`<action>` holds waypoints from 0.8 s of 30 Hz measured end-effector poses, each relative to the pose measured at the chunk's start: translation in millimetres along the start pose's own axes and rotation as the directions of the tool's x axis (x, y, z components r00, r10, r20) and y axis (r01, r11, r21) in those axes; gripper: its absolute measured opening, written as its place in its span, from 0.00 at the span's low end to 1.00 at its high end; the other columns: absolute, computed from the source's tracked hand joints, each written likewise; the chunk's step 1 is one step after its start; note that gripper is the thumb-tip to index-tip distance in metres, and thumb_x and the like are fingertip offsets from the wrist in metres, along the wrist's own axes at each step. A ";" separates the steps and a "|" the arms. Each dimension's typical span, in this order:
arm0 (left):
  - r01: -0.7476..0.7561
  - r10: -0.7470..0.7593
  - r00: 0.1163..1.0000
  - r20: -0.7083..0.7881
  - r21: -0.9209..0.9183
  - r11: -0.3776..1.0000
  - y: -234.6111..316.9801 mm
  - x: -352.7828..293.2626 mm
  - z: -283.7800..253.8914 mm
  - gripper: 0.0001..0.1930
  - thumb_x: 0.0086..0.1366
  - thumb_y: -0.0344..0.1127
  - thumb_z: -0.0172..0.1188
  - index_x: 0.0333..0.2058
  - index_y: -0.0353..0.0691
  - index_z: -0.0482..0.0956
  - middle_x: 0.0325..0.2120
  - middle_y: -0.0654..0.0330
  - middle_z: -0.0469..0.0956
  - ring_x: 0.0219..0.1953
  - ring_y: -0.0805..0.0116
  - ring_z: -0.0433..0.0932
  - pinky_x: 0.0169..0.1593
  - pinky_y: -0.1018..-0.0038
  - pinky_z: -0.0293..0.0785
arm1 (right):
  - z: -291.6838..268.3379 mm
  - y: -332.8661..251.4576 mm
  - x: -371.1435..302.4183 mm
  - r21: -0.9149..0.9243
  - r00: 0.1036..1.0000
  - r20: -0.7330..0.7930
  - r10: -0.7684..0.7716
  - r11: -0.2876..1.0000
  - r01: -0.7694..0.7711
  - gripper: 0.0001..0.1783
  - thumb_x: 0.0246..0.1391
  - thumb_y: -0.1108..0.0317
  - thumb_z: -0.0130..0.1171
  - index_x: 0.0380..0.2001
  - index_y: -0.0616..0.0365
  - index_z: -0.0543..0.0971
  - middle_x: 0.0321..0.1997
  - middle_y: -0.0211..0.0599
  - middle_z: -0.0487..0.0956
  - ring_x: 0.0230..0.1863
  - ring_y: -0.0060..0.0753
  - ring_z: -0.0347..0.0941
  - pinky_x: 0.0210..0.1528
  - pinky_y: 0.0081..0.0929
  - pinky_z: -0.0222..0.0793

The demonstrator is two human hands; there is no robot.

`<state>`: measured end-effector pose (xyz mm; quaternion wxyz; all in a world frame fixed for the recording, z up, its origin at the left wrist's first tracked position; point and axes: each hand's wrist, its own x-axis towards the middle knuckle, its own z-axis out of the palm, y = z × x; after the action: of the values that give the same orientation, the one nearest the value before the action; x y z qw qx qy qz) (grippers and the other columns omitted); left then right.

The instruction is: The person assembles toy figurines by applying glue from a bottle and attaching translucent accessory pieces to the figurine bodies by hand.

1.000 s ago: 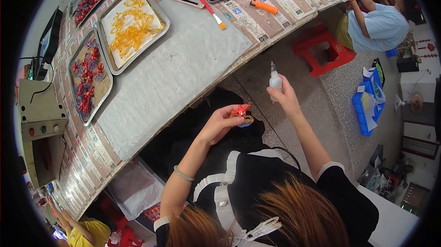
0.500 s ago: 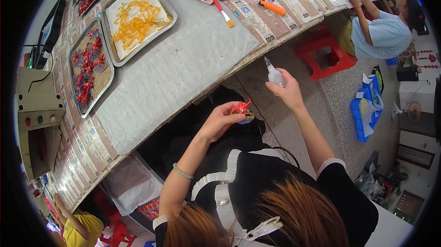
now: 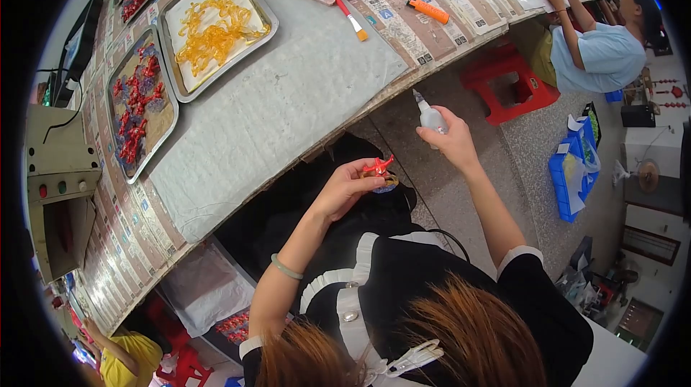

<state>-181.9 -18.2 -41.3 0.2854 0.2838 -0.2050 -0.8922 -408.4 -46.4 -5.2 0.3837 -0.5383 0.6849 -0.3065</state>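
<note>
Pinching a red star ornament (image 3: 377, 167) in our left hand (image 3: 345, 189), we are holding it above our lap. Our right hand (image 3: 452, 144) is gripping a small white glue bottle (image 3: 429, 116).

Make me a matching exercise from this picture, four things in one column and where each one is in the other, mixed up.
Things:
1. small red piece
2. white squeeze bottle
3. orange pieces
4. red stool

Places:
A. on the floor beside the table
B. in the left hand
C. in a metal tray on the table
D. in the right hand

Pairs: 1-B, 2-D, 3-C, 4-A
</note>
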 end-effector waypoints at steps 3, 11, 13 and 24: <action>-0.003 0.003 1.000 -0.002 0.000 1.000 1.1 -1.7 -1.2 0.17 0.50 0.24 0.57 0.41 0.33 0.68 0.34 0.58 0.73 0.38 0.72 0.72 0.46 0.78 0.66 | -3.9 1.9 -2.1 0.028 0.999 0.015 -0.029 0.999 0.028 0.25 0.38 0.64 0.61 0.40 0.63 0.69 0.22 0.25 0.70 0.21 0.13 0.64 0.19 0.13 0.58; -0.439 0.500 0.825 -0.265 0.258 0.861 48.4 -50.4 10.5 0.17 0.51 0.23 0.57 0.42 0.32 0.68 0.36 0.59 0.73 0.39 0.74 0.71 0.44 0.79 0.66 | -1.6 -48.8 -20.3 0.729 0.980 0.174 0.097 0.656 -0.194 0.27 0.45 0.67 0.55 0.49 0.59 0.61 0.29 0.30 0.70 0.25 0.24 0.69 0.18 0.16 0.65; -0.486 0.576 0.745 -0.336 0.318 0.814 60.9 -65.4 4.5 0.17 0.51 0.23 0.57 0.41 0.31 0.68 0.35 0.59 0.73 0.38 0.75 0.71 0.44 0.79 0.66 | 3.1 -61.4 -13.1 0.803 0.958 0.287 -0.013 0.548 -0.233 0.25 0.47 0.70 0.52 0.49 0.61 0.60 0.32 0.34 0.70 0.26 0.28 0.70 0.20 0.20 0.66; -0.181 0.939 0.163 -0.302 0.927 0.329 93.3 -113.8 -52.8 0.17 0.48 0.24 0.59 0.39 0.34 0.70 0.32 0.55 0.74 0.35 0.69 0.73 0.41 0.77 0.68 | 117.6 -119.8 39.4 0.679 0.763 0.635 -0.123 0.561 -0.474 0.22 0.43 0.71 0.54 0.44 0.62 0.64 0.31 0.37 0.72 0.27 0.29 0.70 0.26 0.20 0.65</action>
<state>-35.4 -28.0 12.4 0.5571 0.6428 -0.4654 -0.2445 -252.6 -113.4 26.0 0.8174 -0.2937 0.3541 -0.3468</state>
